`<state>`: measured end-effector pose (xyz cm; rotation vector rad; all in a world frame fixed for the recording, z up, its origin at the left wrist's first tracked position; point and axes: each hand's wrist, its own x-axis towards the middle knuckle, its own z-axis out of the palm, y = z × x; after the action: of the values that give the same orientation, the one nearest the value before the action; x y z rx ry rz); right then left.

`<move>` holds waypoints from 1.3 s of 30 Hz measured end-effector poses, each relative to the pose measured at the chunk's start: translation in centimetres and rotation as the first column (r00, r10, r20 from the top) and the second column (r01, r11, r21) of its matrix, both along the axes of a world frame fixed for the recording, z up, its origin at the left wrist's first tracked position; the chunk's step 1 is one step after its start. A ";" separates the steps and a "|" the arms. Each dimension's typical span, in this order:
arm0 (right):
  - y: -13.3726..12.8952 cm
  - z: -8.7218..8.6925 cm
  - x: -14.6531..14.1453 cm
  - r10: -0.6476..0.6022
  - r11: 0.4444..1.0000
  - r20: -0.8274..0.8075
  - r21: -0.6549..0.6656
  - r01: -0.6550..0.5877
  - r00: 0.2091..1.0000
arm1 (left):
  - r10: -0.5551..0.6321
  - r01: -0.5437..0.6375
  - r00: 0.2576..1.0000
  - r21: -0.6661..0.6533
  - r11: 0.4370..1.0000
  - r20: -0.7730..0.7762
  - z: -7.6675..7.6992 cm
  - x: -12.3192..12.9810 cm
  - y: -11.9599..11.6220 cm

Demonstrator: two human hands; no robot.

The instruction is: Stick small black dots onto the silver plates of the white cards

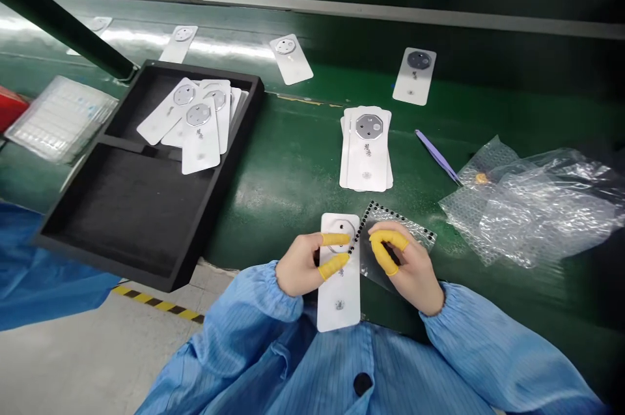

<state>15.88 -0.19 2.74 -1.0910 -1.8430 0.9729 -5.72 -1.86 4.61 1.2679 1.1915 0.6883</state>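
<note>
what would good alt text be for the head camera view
A person's left hand in yellow finger cots is over a white panel, the right hand over a dot-edged clear sheet. Nearby on a green table: stacked panels, purple tweezers, black tray.

a panel stack (367,154) is lying behind the nearest panel (338,291). tweezers (436,154) are resting right of the stack; left of it, a tray (127,206) is holding more panels (201,138).

Factory, with hazard-striped floor marking (157,304)
</note>
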 end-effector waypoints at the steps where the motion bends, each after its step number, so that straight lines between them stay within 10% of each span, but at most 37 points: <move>1: -0.1 0.2 0.1 0.003 1.000 0.015 0.028 -0.004 1.000 | 0.056 -0.054 0.997 -0.026 0.998 0.062 0.5 -0.6 -0.2; 5: -0.2 2.0 0.5 -0.064 0.970 0.141 0.239 0.029 0.988 | 0.294 -0.283 0.939 -0.085 0.955 0.178 3.4 -1.4 -1.0; 10: 0.3 5.5 0.0 0.046 0.937 0.200 0.331 -0.112 0.979 | 0.228 -0.227 0.967 -0.024 0.974 0.116 5.7 1.2 -1.2; 24: 0.1 7.4 0.1 0.046 0.703 0.461 0.615 -0.357 0.886 | 0.208 -0.115 0.959 0.404 0.908 -0.194 5.7 3.3 -2.0; 30: -1.4 7.1 -0.5 0.001 0.754 0.594 0.528 -0.391 0.804 | 0.264 -0.162 0.951 0.469 0.868 -0.161 5.6 3.3 -2.0; 39: -1.2 6.7 -0.4 -0.016 0.765 0.397 0.596 -0.245 0.918 | 0.303 -0.250 0.952 0.453 0.856 -0.046 6.3 3.5 -2.1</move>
<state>15.52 -1.39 9.42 -0.7634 -2.3342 0.1266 -2.23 -4.00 10.92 1.5424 1.3787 1.1642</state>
